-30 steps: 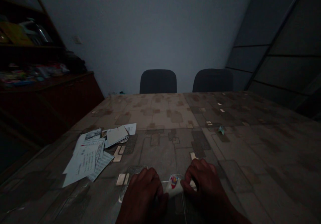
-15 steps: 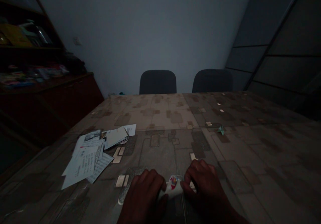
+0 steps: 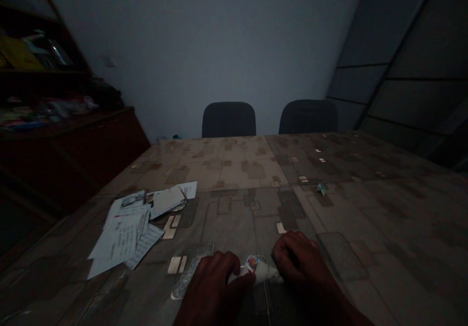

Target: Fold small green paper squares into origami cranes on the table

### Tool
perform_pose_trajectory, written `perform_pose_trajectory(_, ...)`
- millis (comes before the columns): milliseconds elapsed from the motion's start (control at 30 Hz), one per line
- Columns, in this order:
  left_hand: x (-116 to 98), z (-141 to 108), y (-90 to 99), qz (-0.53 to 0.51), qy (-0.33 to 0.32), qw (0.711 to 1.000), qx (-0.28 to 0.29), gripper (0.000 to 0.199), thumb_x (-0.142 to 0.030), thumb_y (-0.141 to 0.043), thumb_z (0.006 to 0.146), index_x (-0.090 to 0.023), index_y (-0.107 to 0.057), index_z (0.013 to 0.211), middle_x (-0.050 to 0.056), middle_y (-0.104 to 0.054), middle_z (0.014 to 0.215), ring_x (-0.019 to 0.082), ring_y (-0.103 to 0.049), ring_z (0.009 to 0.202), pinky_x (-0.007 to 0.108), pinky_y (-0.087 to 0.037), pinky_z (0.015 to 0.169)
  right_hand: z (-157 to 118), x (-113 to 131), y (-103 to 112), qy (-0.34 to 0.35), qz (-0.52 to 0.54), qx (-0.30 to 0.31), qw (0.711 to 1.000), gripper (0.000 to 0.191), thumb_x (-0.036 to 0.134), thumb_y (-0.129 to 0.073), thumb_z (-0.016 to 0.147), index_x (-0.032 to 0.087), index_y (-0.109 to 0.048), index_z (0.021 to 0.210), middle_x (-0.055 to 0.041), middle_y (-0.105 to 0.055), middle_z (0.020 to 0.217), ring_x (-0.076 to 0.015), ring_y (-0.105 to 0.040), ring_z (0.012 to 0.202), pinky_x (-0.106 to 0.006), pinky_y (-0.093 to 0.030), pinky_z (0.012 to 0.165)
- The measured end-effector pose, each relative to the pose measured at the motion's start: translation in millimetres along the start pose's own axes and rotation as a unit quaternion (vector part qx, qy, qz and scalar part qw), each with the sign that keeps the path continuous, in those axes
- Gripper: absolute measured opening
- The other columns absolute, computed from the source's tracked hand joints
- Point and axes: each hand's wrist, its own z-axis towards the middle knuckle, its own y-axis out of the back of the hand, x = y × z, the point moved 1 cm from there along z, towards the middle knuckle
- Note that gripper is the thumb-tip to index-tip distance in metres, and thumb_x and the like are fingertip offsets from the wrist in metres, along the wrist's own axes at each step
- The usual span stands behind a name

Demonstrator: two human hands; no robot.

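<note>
Room's dim; clock calls are from the wearer, 12 straight ahead. Worktop [image 3: 234, 228] has a brown-grey cover with a rounded-rectangle pattern, a few patches pale. Pale wall [image 3: 164, 33] at 12, two dark chairs [image 3: 229, 120] against the far edge at 12 and 1. Reddish-brown cabinet [image 3: 91, 145] with cluttered shelves at 10, dark panelled unit [image 3: 398, 48] at 2. Loose papers [image 3: 124, 233] overlap at 10 on the worktop; small green folded piece [image 3: 321, 188] sits at 1.

White printed piece [image 3: 261, 272] is low at 12, between the hands, near the worktop's close side. Left hand [image 3: 215, 282] has its grip clamped on the 9 o'clock end, thumb along the near side. Right hand [image 3: 303, 262] is curled at the 3 o'clock end; can't tell if its grip is closed on it.

Vs. half a second ago: right hand has shifted toward 3, exposing more of the white printed piece. Left thumb reaches further along it. Papers and green folded piece unchanged on the worktop.
</note>
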Motion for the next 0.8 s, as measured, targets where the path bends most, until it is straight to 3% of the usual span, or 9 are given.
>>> perform_pose_trajectory(133, -4, -3, 0.9, -0.020, 0.031, 0.999, -0.016, 0.019, -0.033, -0.062, 0.086, -0.020, -0.057, 0.073, 0.000, -0.060, 0.074, 0.022, -0.053, 0.075, 0.033, -0.037, 0.067, -7, -1, -7, 0.032, -0.052, -0.050, 0.997, 0.007, 0.021, -0.058, 0.081, 0.022, -0.051, 0.078, -0.0001, -0.057, 0.076, -0.0215, -0.053, 0.075, -0.034, -0.036, 0.070)
perform_pose_trajectory(267, -3, -2, -0.4, -0.022, 0.032, 0.999, -0.021, 0.019, -0.036, -0.062, 0.085, -0.021, -0.058, 0.074, 0.000, -0.062, 0.076, 0.023, -0.055, 0.078, 0.033, -0.038, 0.068, -13, 1, -15, 0.074, -0.094, -0.061, 0.991, 0.012, 0.029, -0.059, 0.082, 0.022, -0.049, 0.083, -0.0012, -0.055, 0.078, -0.0222, -0.050, 0.072, -0.034, -0.035, 0.067)
perform_pose_trajectory(567, -5, -3, 2.5, -0.023, 0.035, 0.999, -0.018, 0.019, -0.036, -0.060, 0.087, -0.020, -0.060, 0.075, 0.001, -0.063, 0.078, 0.025, -0.056, 0.082, 0.034, -0.039, 0.071, -12, -10, -11, 0.061, -0.068, -0.010, 0.996, 0.013, 0.024, -0.060, 0.083, 0.023, -0.048, 0.090, -0.0009, -0.057, 0.085, -0.0228, -0.054, 0.078, -0.033, -0.038, 0.069)
perform_pose_trajectory(800, -2, -2, -1.4, -0.003, 0.018, 1.000, -0.023, 0.022, -0.039, -0.059, 0.088, -0.021, -0.061, 0.074, 0.000, -0.063, 0.076, 0.023, -0.057, 0.079, 0.035, -0.041, 0.071, -11, -21, 5, 0.012, -0.046, -0.025, 0.999, 0.014, 0.013, -0.053, 0.077, 0.024, -0.052, 0.084, -0.0008, -0.061, 0.082, -0.0224, -0.056, 0.077, -0.033, -0.039, 0.067)
